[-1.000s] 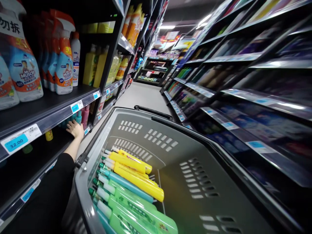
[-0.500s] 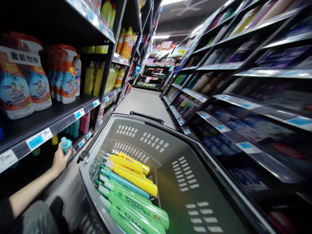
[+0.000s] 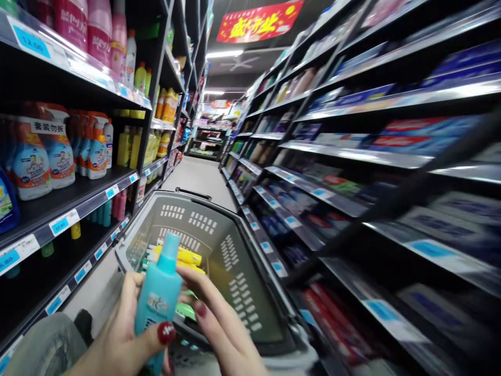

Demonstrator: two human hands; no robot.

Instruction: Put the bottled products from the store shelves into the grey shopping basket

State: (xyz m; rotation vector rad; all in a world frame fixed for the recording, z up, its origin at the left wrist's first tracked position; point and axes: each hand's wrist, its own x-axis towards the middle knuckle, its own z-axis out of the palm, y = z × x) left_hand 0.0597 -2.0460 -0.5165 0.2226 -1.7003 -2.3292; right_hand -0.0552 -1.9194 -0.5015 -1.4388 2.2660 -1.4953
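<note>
A teal plastic bottle (image 3: 160, 290) with a tall narrow cap stands upright, tilted slightly, in front of me. My left hand (image 3: 121, 324) is wrapped round its lower body, thumb across the front. Close by on the right is my right hand (image 3: 223, 313), fingers stretched toward the bottle's neck and thumb apart; whether the fingertips touch it is hidden. Behind both hands sits the grey shopping basket (image 3: 250, 250). Inside it lie yellow bottles (image 3: 190, 256) and a partly hidden green bottle (image 3: 186, 310).
The left shelf (image 3: 97, 193) carries spray bottles (image 3: 60, 159) in orange and blue, with more teal bottles (image 3: 106, 213) lower down. Blurred boxes fill the right shelf (image 3: 332, 149). Beyond the basket runs the aisle floor (image 3: 191, 175).
My left hand has brought the teal bottle from beside the lower left shelf to in front of the basket. My right hand has come into view. The camera view has shifted.
</note>
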